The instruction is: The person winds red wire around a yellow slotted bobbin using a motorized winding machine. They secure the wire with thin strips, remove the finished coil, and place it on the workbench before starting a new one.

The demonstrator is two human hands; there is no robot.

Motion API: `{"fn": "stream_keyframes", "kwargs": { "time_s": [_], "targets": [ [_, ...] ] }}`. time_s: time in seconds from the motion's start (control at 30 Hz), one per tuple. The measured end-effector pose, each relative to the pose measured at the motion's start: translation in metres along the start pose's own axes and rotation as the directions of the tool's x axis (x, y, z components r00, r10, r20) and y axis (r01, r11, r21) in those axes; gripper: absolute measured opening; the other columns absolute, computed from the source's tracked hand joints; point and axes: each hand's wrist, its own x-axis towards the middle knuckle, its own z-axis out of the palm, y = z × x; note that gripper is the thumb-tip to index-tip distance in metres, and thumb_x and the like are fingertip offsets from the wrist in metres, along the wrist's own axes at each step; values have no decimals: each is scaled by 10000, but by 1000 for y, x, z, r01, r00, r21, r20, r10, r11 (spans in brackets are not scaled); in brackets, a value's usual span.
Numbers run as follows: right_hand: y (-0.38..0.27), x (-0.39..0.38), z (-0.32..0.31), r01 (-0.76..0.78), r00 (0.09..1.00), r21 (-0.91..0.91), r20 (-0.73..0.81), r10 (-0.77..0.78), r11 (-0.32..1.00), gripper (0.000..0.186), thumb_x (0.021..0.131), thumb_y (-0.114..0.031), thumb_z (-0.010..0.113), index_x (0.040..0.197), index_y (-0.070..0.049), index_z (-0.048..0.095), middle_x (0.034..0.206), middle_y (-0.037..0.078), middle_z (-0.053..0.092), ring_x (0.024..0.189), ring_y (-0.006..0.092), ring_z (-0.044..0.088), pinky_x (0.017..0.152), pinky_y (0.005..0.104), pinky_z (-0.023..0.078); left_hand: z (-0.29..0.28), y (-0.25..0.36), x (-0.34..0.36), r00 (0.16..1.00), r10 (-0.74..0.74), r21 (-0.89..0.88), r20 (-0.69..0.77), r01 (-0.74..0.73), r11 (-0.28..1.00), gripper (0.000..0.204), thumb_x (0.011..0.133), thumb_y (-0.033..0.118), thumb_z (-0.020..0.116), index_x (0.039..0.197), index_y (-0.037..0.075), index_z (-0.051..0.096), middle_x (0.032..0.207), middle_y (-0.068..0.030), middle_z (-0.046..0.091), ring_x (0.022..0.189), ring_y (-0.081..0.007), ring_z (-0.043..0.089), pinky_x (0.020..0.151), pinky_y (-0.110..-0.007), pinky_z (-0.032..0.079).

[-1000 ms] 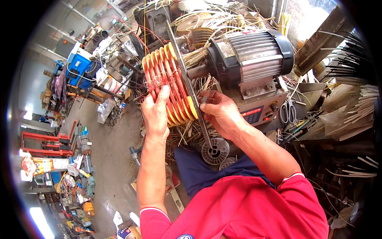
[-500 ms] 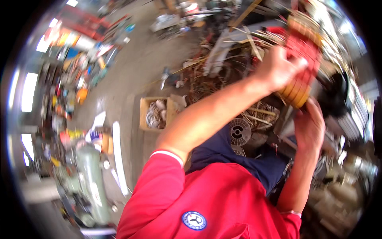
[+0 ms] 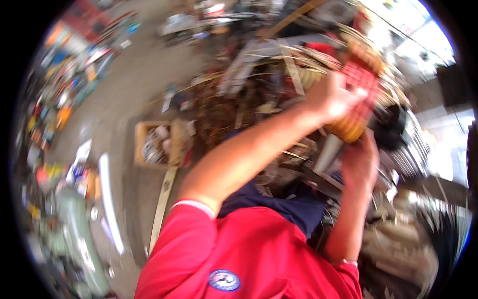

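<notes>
The wire coil (image 3: 364, 77) sits just left of the electric motor (image 3: 407, 149); the left hand (image 3: 331, 97) is at the coil's left side, the right hand (image 3: 361, 157) at its near end; left of the left forearm (image 3: 254, 149), a cardboard box (image 3: 178, 144) stands on the floor (image 3: 124, 89), a flat strip (image 3: 163, 209) before it; a cylindrical tank (image 3: 79, 239) lies farther left.

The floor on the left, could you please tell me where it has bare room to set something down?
The widest bare patch of floor lies between the blurred clutter and the cardboard box. A narrower one separates the long white strip from the wooden board. It is crowded right of the box, among scraps, and around the coil.
</notes>
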Motion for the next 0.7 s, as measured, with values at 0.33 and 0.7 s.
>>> {"fn": "stream_keyframes", "kwargs": {
  "time_s": [0.33, 0.7],
  "targets": [
    [-2, 3, 4, 82, 996, 59, -33, -80, 995, 308, 924, 8, 635, 1223, -29, 571, 1060, 20, 653, 860, 109, 599, 691, 246, 452, -2, 20, -9, 999, -50, -150, -15, 47, 988, 257, 946, 183, 689, 1133, 8, 706, 1017, -18, 716, 892, -90, 632, 826, -277, 502],
    [19, -11, -2, 300, 931, -145, -171, -323, 943, 233, 879, 92, 611, 1099, 17, 615, 950, 49, 666, 730, 119, 604, 627, 253, 506, -6, 20, -9, 997, -75, -135, 2, 75, 988, 334, 964, 213, 693, 1231, 15, 657, 1131, -24, 680, 1013, -108, 605, 944, -303, 466]
  ]
}}
